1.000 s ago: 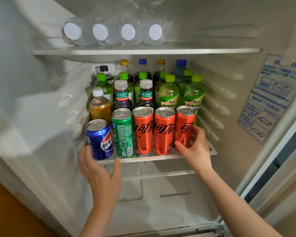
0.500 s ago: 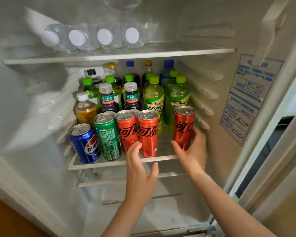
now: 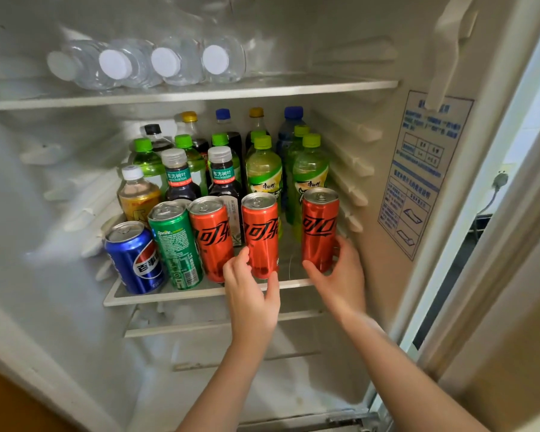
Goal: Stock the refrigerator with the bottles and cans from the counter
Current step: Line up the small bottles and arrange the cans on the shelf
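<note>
- Head view: grips the middle red can low down with the left hand, fingers curled at its left flank, thumb bent up against its right.
- Half a second ago kept that thumb spread below the can; presses it to the can now.
- Grips the right red can near its base with the right hand, thumb on the left flank, fingers wrapped behind the right. Same hold as half a second ago.
- Keeps both cans upright near the front edge of the middle shelf, with open shelf between the two thumbs.
- Just beyond the left fingertips, the left red can, a narrow slit now parting it from the held can; side by side and touching half a second ago.
- Further left of those fingertips, the green Sprite can and then the blue Pepsi can, upright in the same front row as before.
- One second ago had the left hand down in front of the blue Pepsi can and all three red cans packed together.
- Behind the fingers of both hands, upright green-capped bottles and dark tea bottles in rows.
- Above both hands, clear water bottles lying on the upper shelf, white caps forward.
</note>
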The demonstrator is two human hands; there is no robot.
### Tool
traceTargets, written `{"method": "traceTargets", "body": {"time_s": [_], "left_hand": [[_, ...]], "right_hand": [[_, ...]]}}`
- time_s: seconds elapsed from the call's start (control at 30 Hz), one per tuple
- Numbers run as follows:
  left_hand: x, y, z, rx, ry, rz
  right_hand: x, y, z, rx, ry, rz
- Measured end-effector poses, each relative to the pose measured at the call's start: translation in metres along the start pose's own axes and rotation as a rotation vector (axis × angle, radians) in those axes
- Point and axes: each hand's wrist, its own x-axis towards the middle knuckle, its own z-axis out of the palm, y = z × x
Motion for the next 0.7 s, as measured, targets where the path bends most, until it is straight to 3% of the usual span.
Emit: {"method": "traceTargets", "body": {"time_s": [0.27, 0.5, 0.7], "left_hand": [[0.010, 0.003, 0.014, -0.049, -0.011, -0.119], [0.012, 0.008, 0.014, 0.110, 0.043, -0.116], [0.009, 0.006, 0.016, -0.017, -0.040, -0.150]], "right_hand": [[-0.003, 0.001, -0.004, -0.021, -0.070, -0.011], [-0.002, 0.002, -0.003, -0.034, -0.050, -0.043], [-0.003, 0.002, -0.005, -0.039, -0.093, -0.036]]}}
